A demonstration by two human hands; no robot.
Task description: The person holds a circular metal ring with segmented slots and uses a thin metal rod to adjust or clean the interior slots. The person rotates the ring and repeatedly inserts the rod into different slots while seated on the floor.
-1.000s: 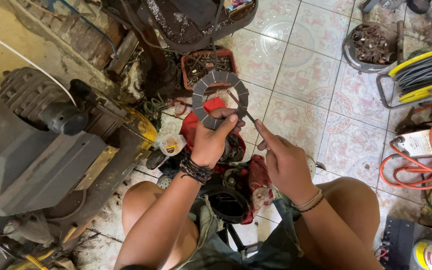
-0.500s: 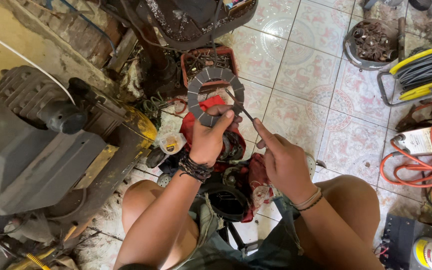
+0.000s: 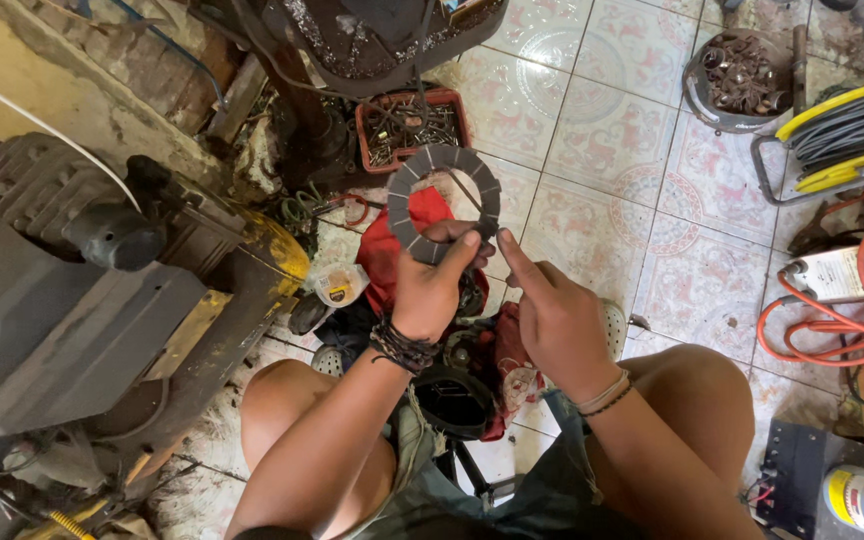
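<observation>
Now: grey segmented friction ring (image 3: 442, 202), pinched at its lower edge by the left hand (image 3: 430, 290), raised slightly nearer the red parts tray (image 3: 412, 122) than a second ago; right hand (image 3: 552, 320) grasps a thin tool, forefinger extended to the ring's rim.

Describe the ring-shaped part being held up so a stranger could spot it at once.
Start at the patterned tile floor, then go to the red tray of small metal parts. Just below it, the left hand holds up a flat grey ring, the only disc with an open centre and segmented face.
</observation>
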